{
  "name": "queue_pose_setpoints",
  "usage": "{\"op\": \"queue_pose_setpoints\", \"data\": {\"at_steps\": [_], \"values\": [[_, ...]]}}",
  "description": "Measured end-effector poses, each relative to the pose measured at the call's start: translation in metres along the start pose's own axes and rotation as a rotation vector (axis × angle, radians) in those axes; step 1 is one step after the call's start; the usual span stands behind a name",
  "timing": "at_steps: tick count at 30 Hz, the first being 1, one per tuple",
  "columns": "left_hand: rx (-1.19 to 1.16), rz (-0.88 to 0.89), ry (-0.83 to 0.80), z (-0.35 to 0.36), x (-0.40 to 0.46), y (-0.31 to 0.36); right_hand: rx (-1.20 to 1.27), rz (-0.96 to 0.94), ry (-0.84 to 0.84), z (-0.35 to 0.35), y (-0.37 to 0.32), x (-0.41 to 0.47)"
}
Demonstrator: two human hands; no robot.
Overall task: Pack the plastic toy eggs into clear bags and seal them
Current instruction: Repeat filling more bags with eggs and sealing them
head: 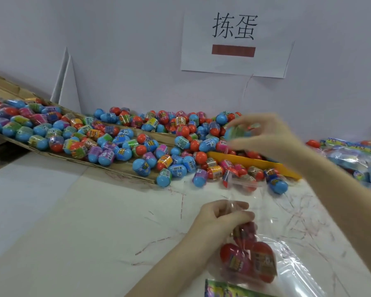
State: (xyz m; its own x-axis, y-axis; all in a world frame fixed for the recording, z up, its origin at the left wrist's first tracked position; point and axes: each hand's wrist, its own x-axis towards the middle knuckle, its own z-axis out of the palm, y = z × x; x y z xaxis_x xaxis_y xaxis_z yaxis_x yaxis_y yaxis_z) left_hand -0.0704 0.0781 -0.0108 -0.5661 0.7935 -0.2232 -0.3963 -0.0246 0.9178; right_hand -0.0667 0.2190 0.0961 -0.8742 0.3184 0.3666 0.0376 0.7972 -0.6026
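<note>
The left hand is pinching the clear bag at its mouth, red eggs hanging just below the grip. The right hand, blurred, is curling around a blue egg above the pile.

The left hand pinches a clear bag holding red eggs, while the right hand grips a blue egg above the pile.

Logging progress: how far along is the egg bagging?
Done: sealed packs piled at right. In hand: left hand holds the clear bag open, red eggs already inside; right hand lifts a blue egg. Left: big loose egg pile; this bag unsealed.
</note>
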Motion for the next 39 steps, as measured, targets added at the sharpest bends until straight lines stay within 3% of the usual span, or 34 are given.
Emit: {"op": "queue_pose_setpoints", "data": {"at_steps": [2, 5, 7, 10, 12, 22, 26, 32, 39], "values": [[-0.006, 0.002, 0.0, 0.001, -0.002, 0.003, 0.288, -0.013, 0.06, -0.026, -0.006, -0.018], [0.028, 0.065, 0.011, 0.004, -0.007, 0.006, 0.349, -0.016, -0.17, -0.043, -0.013, -0.05], [0.015, 0.107, 0.011, 0.005, -0.008, 0.008, 0.211, -0.075, -0.275, -0.044, -0.012, -0.063], [0.032, 0.148, -0.02, 0.005, -0.011, 0.009, -0.213, -0.179, -0.277, -0.036, -0.01, -0.065], [0.056, 0.177, -0.043, 0.003, -0.012, 0.009, -0.365, -0.231, -0.338, -0.032, -0.01, -0.061], [0.127, 0.208, -0.031, 0.005, -0.012, 0.008, -0.37, -0.119, -0.689, -0.037, -0.013, -0.057], [0.134, 0.2, -0.037, 0.005, -0.012, 0.007, -0.305, -0.09, -0.688, -0.037, -0.009, -0.062], [0.114, 0.21, 0.037, 0.006, -0.011, 0.006, -0.457, -0.153, -0.506, -0.026, 0.002, -0.071], [0.117, 0.217, 0.102, 0.007, -0.01, 0.003, 0.058, 0.171, -0.476, -0.011, 0.015, -0.088]]}}
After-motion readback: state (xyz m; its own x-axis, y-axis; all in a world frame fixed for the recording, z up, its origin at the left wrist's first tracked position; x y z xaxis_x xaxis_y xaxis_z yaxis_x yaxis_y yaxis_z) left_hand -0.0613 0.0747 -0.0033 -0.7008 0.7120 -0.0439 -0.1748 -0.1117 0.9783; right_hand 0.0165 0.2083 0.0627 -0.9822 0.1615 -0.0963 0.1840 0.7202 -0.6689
